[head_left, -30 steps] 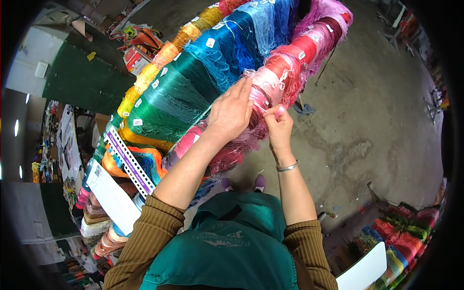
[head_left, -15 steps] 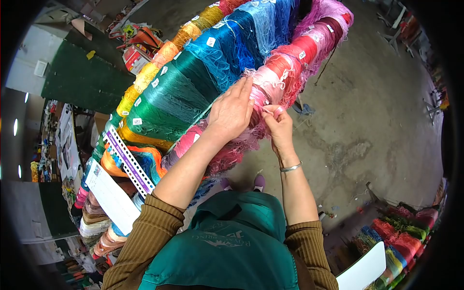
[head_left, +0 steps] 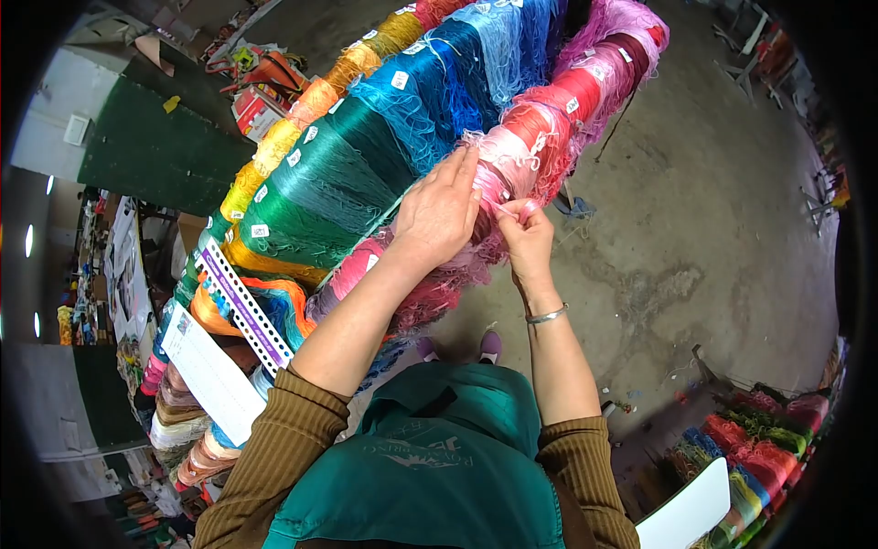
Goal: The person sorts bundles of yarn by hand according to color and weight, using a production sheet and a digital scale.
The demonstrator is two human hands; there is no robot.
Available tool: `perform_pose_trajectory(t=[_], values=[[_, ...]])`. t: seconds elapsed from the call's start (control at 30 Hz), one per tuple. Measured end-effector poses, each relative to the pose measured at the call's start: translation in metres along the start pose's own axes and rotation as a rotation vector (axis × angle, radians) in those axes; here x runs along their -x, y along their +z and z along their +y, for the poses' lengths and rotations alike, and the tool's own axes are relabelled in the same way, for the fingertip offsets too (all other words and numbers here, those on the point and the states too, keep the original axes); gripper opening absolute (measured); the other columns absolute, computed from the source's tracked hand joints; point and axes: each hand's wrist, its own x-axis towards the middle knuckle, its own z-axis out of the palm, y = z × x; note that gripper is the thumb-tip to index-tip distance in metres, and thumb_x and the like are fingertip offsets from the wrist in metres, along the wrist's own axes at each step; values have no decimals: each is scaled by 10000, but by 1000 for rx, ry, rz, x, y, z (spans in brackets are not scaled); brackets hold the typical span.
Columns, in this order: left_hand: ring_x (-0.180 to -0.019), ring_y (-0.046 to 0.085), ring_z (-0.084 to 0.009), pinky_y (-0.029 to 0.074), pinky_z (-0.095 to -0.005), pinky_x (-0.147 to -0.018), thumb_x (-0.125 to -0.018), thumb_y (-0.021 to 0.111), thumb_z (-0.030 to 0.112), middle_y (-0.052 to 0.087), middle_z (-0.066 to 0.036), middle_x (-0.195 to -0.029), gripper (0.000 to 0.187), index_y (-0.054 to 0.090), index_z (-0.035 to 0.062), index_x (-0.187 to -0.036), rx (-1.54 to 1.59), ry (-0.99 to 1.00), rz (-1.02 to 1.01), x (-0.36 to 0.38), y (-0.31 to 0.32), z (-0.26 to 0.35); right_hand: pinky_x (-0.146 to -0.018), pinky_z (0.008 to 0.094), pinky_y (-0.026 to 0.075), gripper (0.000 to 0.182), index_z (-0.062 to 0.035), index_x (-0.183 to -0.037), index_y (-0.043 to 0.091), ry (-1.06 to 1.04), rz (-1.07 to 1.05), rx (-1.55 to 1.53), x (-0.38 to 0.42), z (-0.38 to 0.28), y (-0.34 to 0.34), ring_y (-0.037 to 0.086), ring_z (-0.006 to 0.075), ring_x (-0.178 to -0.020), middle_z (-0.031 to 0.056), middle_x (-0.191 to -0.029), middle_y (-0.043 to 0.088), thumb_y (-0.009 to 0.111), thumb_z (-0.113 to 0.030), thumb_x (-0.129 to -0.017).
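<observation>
My left hand [head_left: 437,215] lies flat on a row of pink thread skeins [head_left: 506,151], its fingers stretched out along the rail. Just to its right, my right hand [head_left: 528,240] is closed in a pinch around a small loop of pink thread [head_left: 523,214], which joins the skeins there. Red skeins [head_left: 560,105] with white number tags hang farther up the same row. Behind my left hand, green thread skeins [head_left: 320,174] and blue thread skeins [head_left: 448,78] are spread along neighbouring rails.
A purple-and-white punched strip [head_left: 245,306] and a white paper sheet [head_left: 212,373] rest on skeins at the left. Yellow skeins [head_left: 274,146] line the far rail. At lower right, a white board [head_left: 690,512] stands by more coloured skeins [head_left: 754,448]. Concrete floor [head_left: 658,247] lies to the right.
My right hand has shifted very slightly, and the pink loop in its fingers looks a little wider. My left hand stays in place on the skeins.
</observation>
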Motion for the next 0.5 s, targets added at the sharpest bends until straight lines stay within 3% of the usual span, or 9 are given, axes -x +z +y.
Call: perform_pose_trajectory(t=[0.17, 0.27, 0.33, 0.5], values=[[-1234, 510, -350, 439, -415, -1011, -966, 465, 245, 478, -221, -1379, 521, 374, 1, -1418, 1, -2, 3, 0, 0, 1, -450, 188, 292, 81, -73, -825, 583, 87, 22, -83, 1, -8, -3, 386, 13, -516, -69, -678, 507, 608, -11, -871], [-1233, 511, -350, 440, -417, -1011, -964, 472, 243, 479, -221, -1379, 523, 375, 2, -1418, 3, -7, -3, 0, -1, 1, -418, 197, 255, 104, -86, -803, 550, 184, -9, -237, 4, -16, -8, 344, 34, -470, -55, -644, 478, 581, -21, -877], [-1234, 512, -348, 441, -418, -1010, -960, 480, 239, 480, -220, -1379, 527, 374, 4, -1420, 17, -12, -7, 0, -1, 1, -413, 198, 245, 102, -75, -808, 552, 255, -88, -497, 6, -20, -13, 354, 42, -464, -40, -630, 490, 575, 5, -866], [-1236, 512, -345, 441, -418, -1009, -957, 484, 233, 481, -216, -1379, 530, 370, 6, -1422, 6, -11, -2, 0, -1, 2, -416, 199, 244, 104, -66, -814, 541, 260, -65, -443, 10, -34, -4, 355, 44, -475, -38, -644, 496, 549, 17, -877]])
